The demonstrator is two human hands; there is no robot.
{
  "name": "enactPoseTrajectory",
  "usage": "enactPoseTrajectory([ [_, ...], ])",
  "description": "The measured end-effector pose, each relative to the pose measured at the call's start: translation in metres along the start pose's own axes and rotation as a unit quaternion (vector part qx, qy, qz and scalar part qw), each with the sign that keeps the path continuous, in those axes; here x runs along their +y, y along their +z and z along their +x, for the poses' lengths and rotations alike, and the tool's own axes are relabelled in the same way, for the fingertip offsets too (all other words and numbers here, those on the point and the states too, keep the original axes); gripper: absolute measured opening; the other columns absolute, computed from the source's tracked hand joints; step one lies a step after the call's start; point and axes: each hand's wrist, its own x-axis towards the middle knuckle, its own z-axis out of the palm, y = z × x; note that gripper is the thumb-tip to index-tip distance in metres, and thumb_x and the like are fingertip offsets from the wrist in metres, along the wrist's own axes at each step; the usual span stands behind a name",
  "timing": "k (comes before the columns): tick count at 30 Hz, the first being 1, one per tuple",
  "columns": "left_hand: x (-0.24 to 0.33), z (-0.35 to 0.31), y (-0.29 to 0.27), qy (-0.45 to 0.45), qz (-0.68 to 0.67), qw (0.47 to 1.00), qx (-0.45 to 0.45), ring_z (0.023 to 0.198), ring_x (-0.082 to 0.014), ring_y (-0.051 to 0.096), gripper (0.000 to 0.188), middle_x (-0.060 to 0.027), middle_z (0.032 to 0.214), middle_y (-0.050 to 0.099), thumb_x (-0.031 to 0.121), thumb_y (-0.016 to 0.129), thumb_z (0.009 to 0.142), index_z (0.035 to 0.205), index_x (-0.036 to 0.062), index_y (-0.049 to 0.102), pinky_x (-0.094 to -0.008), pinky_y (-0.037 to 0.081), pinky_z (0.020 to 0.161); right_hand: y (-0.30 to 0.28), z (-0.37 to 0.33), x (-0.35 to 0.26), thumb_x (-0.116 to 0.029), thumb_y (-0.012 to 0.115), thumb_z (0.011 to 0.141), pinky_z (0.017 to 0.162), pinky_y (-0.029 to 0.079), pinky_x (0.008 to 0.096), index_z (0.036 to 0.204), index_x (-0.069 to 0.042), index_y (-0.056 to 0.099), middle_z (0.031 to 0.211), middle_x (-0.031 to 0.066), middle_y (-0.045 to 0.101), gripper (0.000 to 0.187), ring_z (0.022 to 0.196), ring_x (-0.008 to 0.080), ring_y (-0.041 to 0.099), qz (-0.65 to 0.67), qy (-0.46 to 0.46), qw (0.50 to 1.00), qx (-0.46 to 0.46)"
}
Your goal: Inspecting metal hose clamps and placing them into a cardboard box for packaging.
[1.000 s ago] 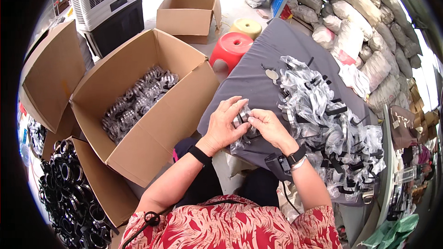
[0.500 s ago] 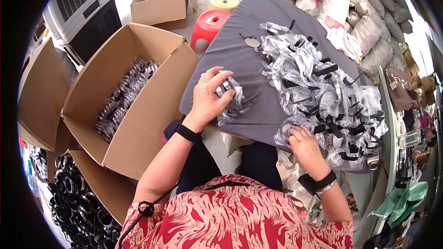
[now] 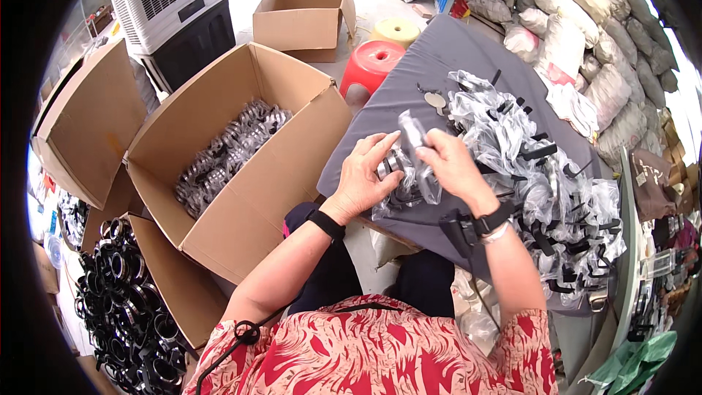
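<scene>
Over the near left part of the grey padded table [image 3: 409, 73], my left hand [image 3: 363, 179] is closed round a small stack of round silver-and-black parts [image 3: 390, 164] in clear plastic. Right beside it, my right hand [image 3: 455, 167] grips a plastic-wrapped round part [image 3: 412, 130], tilted up on its edge. Loose plastic hangs between the two hands, and I cannot tell whether the parts touch. To the right lies a large pile of plastic-wrapped parts [image 3: 541, 153] with black arms sticking out. A flat round disc [image 3: 436, 100] rests near the pile's far end.
A large open cardboard box [image 3: 274, 197] on the left holds many wrapped parts [image 3: 227, 155]. Black rings [image 3: 128, 300] are heaped below it. Beyond stand a red stool [image 3: 374, 62], another cardboard box [image 3: 300, 25] and an air cooler [image 3: 172, 0]. Stuffed sacks [image 3: 563, 36] are stacked at far right.
My right hand has left the pile's near edge and moved left with a wrapped part, up to my left hand. The left hand keeps its stack. The whole view has shifted somewhat.
</scene>
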Motion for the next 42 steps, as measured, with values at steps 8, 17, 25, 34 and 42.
enactPoseTrajectory([
  [8,0.017,0.008,-0.004,-0.07,0.075,0.994,-0.03,0.106,-0.031,0.056,0.052,-0.016,0.115,0.058,0.019,0.075,0.065,0.114,0.008,0.062,-0.0387,0.047,0.088,0.035,-0.006,0.019,-0.015,0.056,0.087,0.068,0.046,0.0395,0.091,0.001,0.056,0.083,0.0185,0.061,0.016,0.078,0.0353,0.061,0.15,0.066,0.986,-0.037],
  [17,0.012,0.004,0.001,-0.05,0.08,0.995,-0.014,0.105,-0.0313,0.055,0.05,-0.0153,0.116,0.058,0.021,0.073,0.067,0.113,0.0069,0.062,-0.0389,0.046,0.088,-0.021,-0.023,0.033,-0.01,0.058,0.077,0.077,0.045,0.0388,0.082,-0.001,0.058,0.086,0.0126,0.055,0.011,0.085,0.03,0.054,-0.553,0.081,0.819,0.13],
  [25,0.012,0.003,0.0,-0.057,0.073,0.996,-0.017,0.105,-0.0305,0.055,0.049,-0.0149,0.118,0.057,0.022,0.073,0.068,0.114,0.0088,0.062,-0.0384,0.046,0.088,-0.07,-0.005,0.032,-0.015,0.064,0.081,0.071,0.047,0.0459,0.079,0.004,0.052,0.078,0.0222,0.059,0.023,0.078,0.0426,0.057,-0.194,0.184,0.939,0.215],
  [34,0.007,-0.001,-0.001,-0.052,0.075,0.996,-0.004,0.103,-0.0302,0.056,0.05,-0.0141,0.118,0.057,0.02,0.073,0.067,0.114,0.0073,0.062,-0.039,0.047,0.087,-0.018,0.029,-0.019,-0.024,0.059,0.081,0.071,0.045,0.046,0.082,0.007,0.054,0.082,0.0264,0.059,0.031,0.082,0.0422,0.058,-0.143,0.075,0.986,-0.041],
  [42,0.015,0.01,0.0,-0.058,0.059,0.997,-0.001,0.101,-0.0317,0.058,0.059,-0.0136,0.114,0.059,0.022,0.073,0.066,0.121,0.0097,0.057,-0.0395,0.048,0.085,0.032,0.021,0.035,-0.021,0.053,0.091,0.068,0.044,0.0434,0.09,0.003,0.051,0.083,0.0238,0.06,0.024,0.078,0.0386,0.059,0.064,0.095,0.993,-0.017],
])
